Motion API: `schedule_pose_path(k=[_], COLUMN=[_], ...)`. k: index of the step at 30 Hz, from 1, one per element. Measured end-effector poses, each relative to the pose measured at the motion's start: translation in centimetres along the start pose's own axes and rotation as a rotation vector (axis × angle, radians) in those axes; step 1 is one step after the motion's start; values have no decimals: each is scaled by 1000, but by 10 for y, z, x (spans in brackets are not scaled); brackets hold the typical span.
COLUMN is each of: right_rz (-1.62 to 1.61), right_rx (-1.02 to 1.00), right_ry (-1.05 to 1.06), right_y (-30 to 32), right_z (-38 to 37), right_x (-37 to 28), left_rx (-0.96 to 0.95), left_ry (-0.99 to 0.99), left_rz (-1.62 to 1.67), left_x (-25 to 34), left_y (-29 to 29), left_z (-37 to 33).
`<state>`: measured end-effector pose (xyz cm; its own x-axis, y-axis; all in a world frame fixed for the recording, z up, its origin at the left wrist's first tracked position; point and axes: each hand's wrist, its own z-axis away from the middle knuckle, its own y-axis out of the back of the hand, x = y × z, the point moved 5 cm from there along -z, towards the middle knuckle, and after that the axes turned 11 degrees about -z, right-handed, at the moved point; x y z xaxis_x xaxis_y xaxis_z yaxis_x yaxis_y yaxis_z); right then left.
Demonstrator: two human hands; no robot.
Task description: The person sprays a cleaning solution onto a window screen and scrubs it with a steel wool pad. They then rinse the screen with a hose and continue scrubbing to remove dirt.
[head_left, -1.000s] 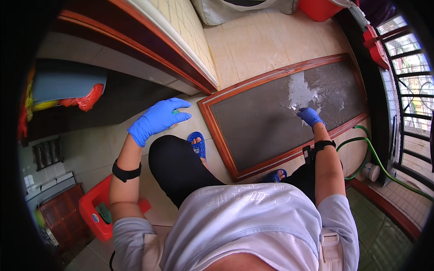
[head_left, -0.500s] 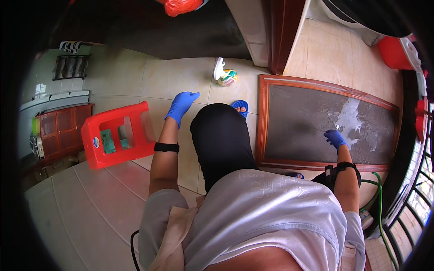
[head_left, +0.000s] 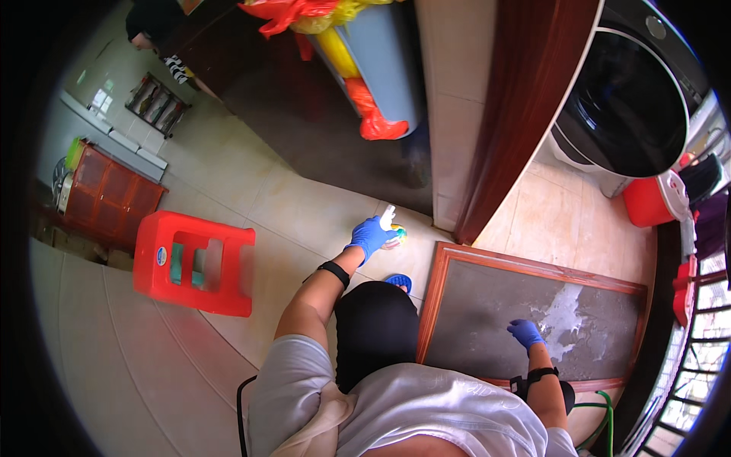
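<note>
My left hand (head_left: 368, 236), in a blue glove, reaches forward and closes round the neck of a spray bottle (head_left: 394, 238) on the tiled floor. The bottle has a white trigger head and a colourful label. To the right, my blue-gloved right hand (head_left: 525, 333) is over a grey panel (head_left: 487, 297) with a reddish-brown wooden frame, its fingers curled together. Whether it holds anything is hidden. A whitish foamy patch (head_left: 563, 316) spreads on the panel just beyond that hand.
A red plastic stool (head_left: 145, 259) stands at left. Ahead is a grey bin (head_left: 384, 65) with red and yellow bags. A washing machine (head_left: 624, 103) and red bucket (head_left: 647, 202) are at far right. A green hose (head_left: 609, 415) lies near barred railings. Another person (head_left: 152, 30) is at far left.
My left hand has moved forward and right to the spray bottle and closed on its neck. My right hand has shifted left over the panel. The view has tilted up, showing the bin and washing machine.
</note>
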<state>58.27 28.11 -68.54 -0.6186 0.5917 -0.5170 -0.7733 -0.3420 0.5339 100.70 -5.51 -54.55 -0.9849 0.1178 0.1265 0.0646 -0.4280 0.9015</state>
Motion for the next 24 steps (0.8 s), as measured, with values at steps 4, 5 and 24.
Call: schedule_pose_path(k=[4, 5, 24], right_rz=[75, 78, -708], right_rx=[115, 132, 748], right_ry=[103, 113, 577], right_y=[45, 47, 61], right_z=[16, 16, 83], right_x=[-58, -60, -217], left_rx=[171, 216, -601], left_ry=[26, 58, -587], left_rz=[172, 81, -81], left_x=[3, -2, 301], left_y=[2, -6, 17], left_z=[-36, -42, 120])
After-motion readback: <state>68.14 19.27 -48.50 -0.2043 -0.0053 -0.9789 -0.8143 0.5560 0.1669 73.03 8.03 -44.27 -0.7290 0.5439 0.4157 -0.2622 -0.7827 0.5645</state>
